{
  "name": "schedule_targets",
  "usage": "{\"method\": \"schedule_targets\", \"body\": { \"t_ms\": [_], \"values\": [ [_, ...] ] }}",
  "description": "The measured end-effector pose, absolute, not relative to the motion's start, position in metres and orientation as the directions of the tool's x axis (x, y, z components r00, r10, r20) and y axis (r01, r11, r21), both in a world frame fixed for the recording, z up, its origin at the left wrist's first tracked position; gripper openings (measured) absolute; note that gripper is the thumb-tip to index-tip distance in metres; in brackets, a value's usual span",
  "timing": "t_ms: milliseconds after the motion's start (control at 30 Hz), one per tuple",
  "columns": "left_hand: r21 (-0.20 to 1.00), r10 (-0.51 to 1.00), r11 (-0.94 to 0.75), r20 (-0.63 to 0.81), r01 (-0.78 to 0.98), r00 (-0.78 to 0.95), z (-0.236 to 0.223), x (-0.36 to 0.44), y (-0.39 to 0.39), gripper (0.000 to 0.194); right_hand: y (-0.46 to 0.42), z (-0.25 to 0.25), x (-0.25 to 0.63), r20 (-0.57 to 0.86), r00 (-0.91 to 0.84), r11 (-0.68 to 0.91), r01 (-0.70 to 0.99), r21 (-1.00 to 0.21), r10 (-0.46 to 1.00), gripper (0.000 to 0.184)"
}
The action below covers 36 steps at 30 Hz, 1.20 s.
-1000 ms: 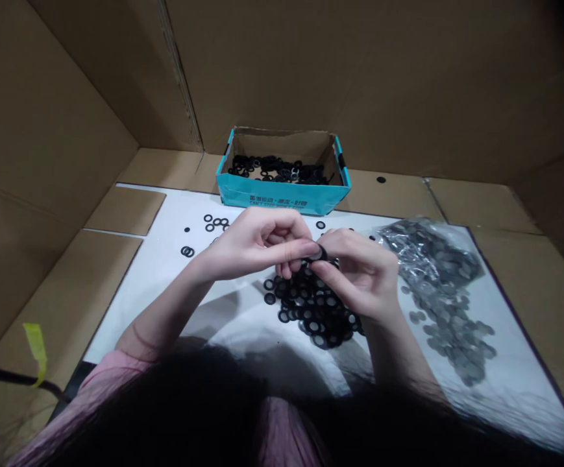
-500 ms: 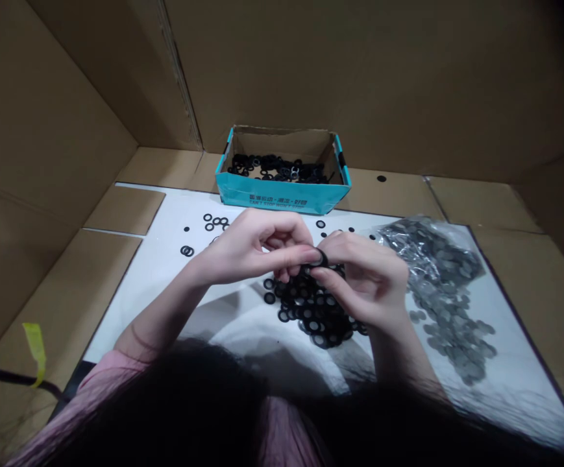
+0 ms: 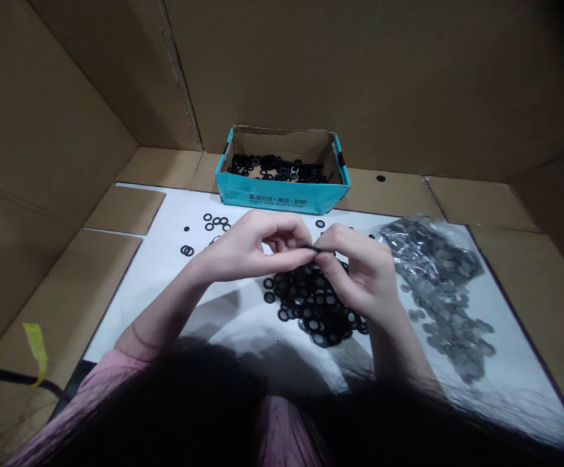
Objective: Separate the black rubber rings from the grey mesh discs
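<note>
Between my two hands a small black rubber ring (image 3: 312,248) is pinched, seen nearly edge-on. My left hand (image 3: 257,246) is closed on its left side with thumb and forefinger. From the other side, my right hand (image 3: 362,266) grips it the same way. Whether a mesh disc sits inside the ring is hidden at this angle. Just below my fingers lies a pile of black rings with grey centres (image 3: 315,308). Loose grey mesh discs (image 3: 457,331) are heaped to the right, spilling from a clear plastic bag (image 3: 428,250).
A blue cardboard box (image 3: 282,194) holding many black rings stands at the back. Several loose rings (image 3: 217,221) lie left of my hands on the white tabletop (image 3: 165,292). Cardboard walls (image 3: 359,84) enclose the table. A dark disc (image 3: 381,178) rests on cardboard at the back.
The ring has tipped from showing its face to nearly edge-on. My right hand has shifted slightly left, its thumb and forefinger now on the ring; my left hand has barely moved.
</note>
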State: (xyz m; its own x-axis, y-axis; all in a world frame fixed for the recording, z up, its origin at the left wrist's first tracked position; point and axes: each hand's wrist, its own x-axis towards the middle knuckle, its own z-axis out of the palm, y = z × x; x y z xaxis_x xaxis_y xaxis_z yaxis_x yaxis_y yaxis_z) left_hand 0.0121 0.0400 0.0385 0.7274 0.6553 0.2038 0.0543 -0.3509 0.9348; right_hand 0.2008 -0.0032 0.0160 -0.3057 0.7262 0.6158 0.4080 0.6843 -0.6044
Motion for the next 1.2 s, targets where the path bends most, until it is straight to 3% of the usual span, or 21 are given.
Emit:
{"method": "schedule_targets", "body": {
  "t_ms": [100,200,300,533,700,900,1033,1200],
  "values": [
    [0.979,0.653,-0.204,0.134,0.003,0.745,0.038,0.016,0.037,0.013,-0.004,0.01,0.198,0.653,-0.208,0.675,0.383,-0.63,0.728,0.018],
    [0.986,0.646,-0.163,0.08,0.034,0.759,0.04,0.015,0.038,0.014,-0.006,0.005,0.192,0.681,-0.126,0.664,0.405,-0.628,0.722,0.017],
    [0.979,0.68,-0.187,0.072,0.078,0.73,0.041,0.012,0.042,0.014,-0.007,0.005,0.189,0.695,-0.119,0.667,0.432,-0.607,0.709,0.016],
    [0.924,0.711,-0.372,0.223,0.087,0.667,0.04,0.01,0.045,0.01,0.001,0.009,0.193,0.668,-0.224,0.673,0.495,-0.549,0.71,0.016],
    [0.979,0.674,-0.199,0.104,0.045,0.731,0.04,0.013,0.04,0.01,0.002,0.007,0.195,0.648,-0.258,0.682,0.457,-0.571,0.716,0.019],
    [0.996,0.669,-0.086,0.052,0.008,0.741,0.044,0.012,0.04,0.013,-0.004,0.002,0.189,0.693,-0.107,0.672,0.39,-0.63,0.713,0.018],
    [0.979,0.653,-0.174,0.036,0.104,0.757,0.043,0.006,0.045,0.012,-0.001,0.004,0.191,0.67,-0.256,0.703,0.426,-0.569,0.697,0.018],
    [0.93,0.659,-0.344,0.14,0.131,0.739,0.04,0.007,0.045,0.009,0.004,0.008,0.197,0.637,-0.354,0.721,0.458,-0.52,0.685,0.017]
  ]
}}
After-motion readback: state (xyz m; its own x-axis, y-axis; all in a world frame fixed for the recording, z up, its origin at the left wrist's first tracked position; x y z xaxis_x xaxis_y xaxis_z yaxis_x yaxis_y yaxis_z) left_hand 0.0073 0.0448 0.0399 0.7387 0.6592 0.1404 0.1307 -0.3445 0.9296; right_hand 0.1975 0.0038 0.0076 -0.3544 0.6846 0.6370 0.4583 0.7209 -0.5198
